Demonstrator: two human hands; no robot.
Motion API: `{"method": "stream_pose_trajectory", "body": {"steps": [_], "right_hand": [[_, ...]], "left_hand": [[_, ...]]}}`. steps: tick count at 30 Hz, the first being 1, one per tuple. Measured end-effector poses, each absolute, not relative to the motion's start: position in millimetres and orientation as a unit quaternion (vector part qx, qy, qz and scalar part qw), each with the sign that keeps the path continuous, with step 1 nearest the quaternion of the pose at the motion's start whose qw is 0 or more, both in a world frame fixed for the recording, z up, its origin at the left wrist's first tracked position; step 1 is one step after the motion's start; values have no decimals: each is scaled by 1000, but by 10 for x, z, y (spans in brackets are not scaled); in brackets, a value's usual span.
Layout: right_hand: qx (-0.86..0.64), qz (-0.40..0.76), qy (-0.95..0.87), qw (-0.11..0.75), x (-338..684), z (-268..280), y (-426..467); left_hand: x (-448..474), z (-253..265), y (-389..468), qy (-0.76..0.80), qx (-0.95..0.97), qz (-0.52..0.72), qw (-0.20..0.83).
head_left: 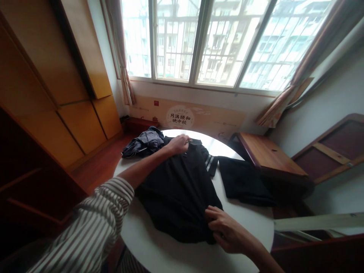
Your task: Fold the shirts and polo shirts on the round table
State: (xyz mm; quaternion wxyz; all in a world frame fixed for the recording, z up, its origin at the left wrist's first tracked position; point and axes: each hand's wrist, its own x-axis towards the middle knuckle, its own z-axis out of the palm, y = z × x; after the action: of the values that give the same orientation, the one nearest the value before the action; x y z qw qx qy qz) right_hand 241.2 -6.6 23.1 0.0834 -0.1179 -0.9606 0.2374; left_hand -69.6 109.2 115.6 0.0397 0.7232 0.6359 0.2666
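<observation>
A black collared shirt (182,189) lies spread on the round white table (244,231), its collar end away from me. One short sleeve with pale stripes sticks out at its right. My left hand (179,145) is closed on the shirt close to the collar. Down at the near right corner, the fingers of my right hand (223,229) are curled around the hem. To the right lies a flat, folded black garment (244,180). A crumpled heap of dark grey-blue clothing (146,142) rests at the table's far left.
Beyond the table, a low wall under the barred window carries a printed banner (182,115). A wooden desk (273,153) stands at the right, near a leaning wooden frame (332,148). Yellow-brown cabinets (82,129) line the left side. A pale rail (318,222) lies at the lower right.
</observation>
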Motion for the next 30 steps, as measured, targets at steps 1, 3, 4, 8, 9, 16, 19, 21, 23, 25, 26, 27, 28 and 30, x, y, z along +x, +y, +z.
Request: {"method": "stream_pose_trajectory", "body": {"steps": [1,3,4,8,9,16,19,21,23,25,26,27,28,30], "right_hand": [[-123,234,-962,73,2442,227,-108],[-132,237,-961,51,2499,220,-167],[-134,243,-960,43,2518,227,-178],[-139,287,-948,15,2497,354,-23],[-150,293,-944,12,2470,401,75],[-329,173,-910,181,2261,477,1297],[-438,93,-883,141,2160,375,1825],[-494,68,-864,77,2077,303,2073],[-527,60,-847,41,1987,238,2237],[-543,63,-836,36,1898,192,2339],[-546,66,-835,36,1856,179,2373],[-545,71,-834,37,1818,176,2396],[-542,76,-836,42,1786,182,2409],[-532,86,-840,60,1761,224,2404]], "left_hand": [[-827,970,1116,656,714,242,42],[-1083,628,1108,681,698,219,43],[-1198,486,1094,689,690,219,41],[-1548,175,1106,711,653,259,38],[-1619,152,1131,718,636,281,36],[-2181,94,1124,793,429,432,11],[-2306,-2,990,796,391,461,20],[-2313,-69,919,790,385,476,24],[-2286,-114,883,783,386,488,28],[-2255,-123,872,776,393,492,36],[-2245,-113,869,776,396,489,41],[-2241,-93,864,779,402,480,48],[-2244,-65,853,783,407,466,56],[-2268,13,798,793,419,436,73]]}}
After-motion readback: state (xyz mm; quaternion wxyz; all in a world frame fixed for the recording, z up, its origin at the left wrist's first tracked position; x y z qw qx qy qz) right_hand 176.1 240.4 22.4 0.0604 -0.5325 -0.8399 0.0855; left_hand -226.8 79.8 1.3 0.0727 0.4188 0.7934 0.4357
